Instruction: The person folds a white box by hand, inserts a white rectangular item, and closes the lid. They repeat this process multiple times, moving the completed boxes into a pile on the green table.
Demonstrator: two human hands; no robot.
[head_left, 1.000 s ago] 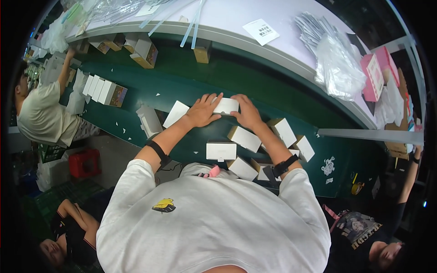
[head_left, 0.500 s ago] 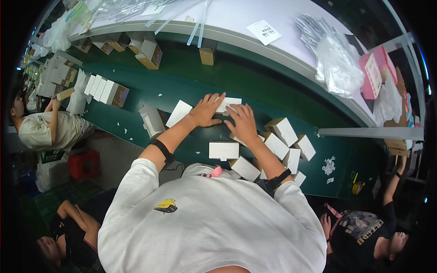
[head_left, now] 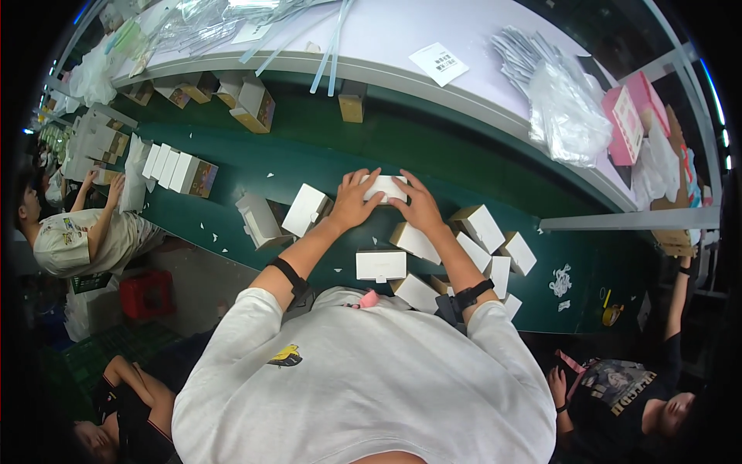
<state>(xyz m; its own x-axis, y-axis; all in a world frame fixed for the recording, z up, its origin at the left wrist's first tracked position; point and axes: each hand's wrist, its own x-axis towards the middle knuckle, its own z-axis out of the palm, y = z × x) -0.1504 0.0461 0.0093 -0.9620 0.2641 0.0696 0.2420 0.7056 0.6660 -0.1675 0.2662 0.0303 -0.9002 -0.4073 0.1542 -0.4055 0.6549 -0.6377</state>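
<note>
Both hands on one small white carton [head_left: 384, 187] lying flat on the green surface [head_left: 325, 131], mid-scene, just far of the person's chest. Left hand [head_left: 354, 203] clasps its left end, fingers spread over the top; right hand [head_left: 417, 203] clasps the right end — each closed on the carton, not around it fully. Carton looks light, thin paperboard, stiff at the edges but would likely crush if squeezed; best held by the short ends or corners, as now. Another closed white carton [head_left: 380, 265] lies near, close to the body. Cluster of white and brown-sided cartons [head_left: 481, 228] to the right, some tilted, touching. An open white carton [head_left: 259, 220] to the left, plus a flat one [head_left: 306, 209] beside the left wrist. Row of upright white cartons [head_left: 179, 172] far left. On the far pale shelf [head_left: 386, 31]: white printed sheet [head_left: 438, 63], clear plastic bags [head_left: 564, 108], pink packages [head_left: 630, 112] at right. Black bands on both wrists.
</note>
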